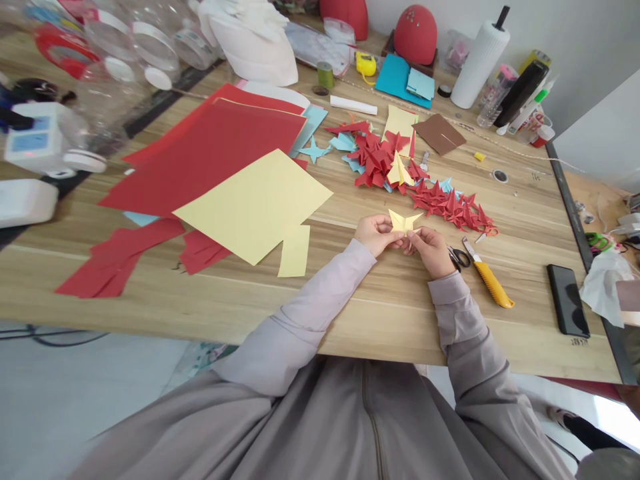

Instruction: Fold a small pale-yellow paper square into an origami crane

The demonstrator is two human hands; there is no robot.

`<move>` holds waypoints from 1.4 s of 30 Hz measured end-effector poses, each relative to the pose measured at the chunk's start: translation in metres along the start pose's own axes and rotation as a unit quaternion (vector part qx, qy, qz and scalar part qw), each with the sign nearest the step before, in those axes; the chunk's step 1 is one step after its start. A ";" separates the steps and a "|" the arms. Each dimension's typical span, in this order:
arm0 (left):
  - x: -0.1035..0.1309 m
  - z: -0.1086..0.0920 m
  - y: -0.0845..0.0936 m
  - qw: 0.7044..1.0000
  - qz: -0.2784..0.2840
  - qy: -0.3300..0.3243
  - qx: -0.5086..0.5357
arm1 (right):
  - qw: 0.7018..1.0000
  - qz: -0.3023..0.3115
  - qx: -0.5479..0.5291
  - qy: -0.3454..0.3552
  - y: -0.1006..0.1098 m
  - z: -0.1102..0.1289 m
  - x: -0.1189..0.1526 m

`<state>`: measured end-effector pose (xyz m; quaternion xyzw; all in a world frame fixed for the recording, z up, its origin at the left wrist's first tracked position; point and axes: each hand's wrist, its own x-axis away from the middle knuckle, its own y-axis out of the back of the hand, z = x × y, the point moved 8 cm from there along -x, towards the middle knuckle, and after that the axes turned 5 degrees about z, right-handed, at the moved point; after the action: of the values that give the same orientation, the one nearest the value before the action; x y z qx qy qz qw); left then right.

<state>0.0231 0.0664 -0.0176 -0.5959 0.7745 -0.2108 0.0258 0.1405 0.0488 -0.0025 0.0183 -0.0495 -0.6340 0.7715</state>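
Observation:
A small folded yellow paper (403, 223) with pointed tips is pinched between both hands above the wooden table. My left hand (376, 235) grips its left and lower part with thumb and fingers. On its right side, my right hand (432, 251) holds it in the same way. Just beyond the hands lie a heap of folded red paper pieces (373, 160), a folded yellow piece (399, 171) and a row of red paper stars (453, 208). Black-handled scissors (459, 257) lie partly hidden beside my right hand.
A yellow cutter (493, 283) and a black phone (568, 300) lie right. Large yellow (255, 203) and red sheets (200, 153) cover the left, with red strips (117, 260). Plastic jars (155, 47) stand back left. Another person's hand shows at the right edge.

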 end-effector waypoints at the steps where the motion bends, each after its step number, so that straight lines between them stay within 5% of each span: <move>1: 0.000 0.000 0.000 1.000 -0.002 -0.001 -0.001 | 1.000 0.000 0.002 -0.002 0.000 -0.001 0.000; 13: 0.001 0.002 -0.005 0.999 0.012 0.005 0.033 | 1.000 -0.011 -0.007 0.020 0.000 0.000 0.001; 30: 0.002 0.012 -0.015 0.981 0.088 0.058 0.165 | 0.987 0.018 -0.162 -0.010 -0.014 -0.002 0.004; 42: -0.004 0.007 -0.003 0.999 0.020 -0.009 0.044 | 0.992 -0.019 -0.128 -0.009 -0.007 -0.014 -0.001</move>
<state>0.0287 0.0674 -0.0244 -0.5806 0.7759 -0.2388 0.0628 0.1354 0.0477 -0.0173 -0.0847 0.0255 -0.6502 0.7546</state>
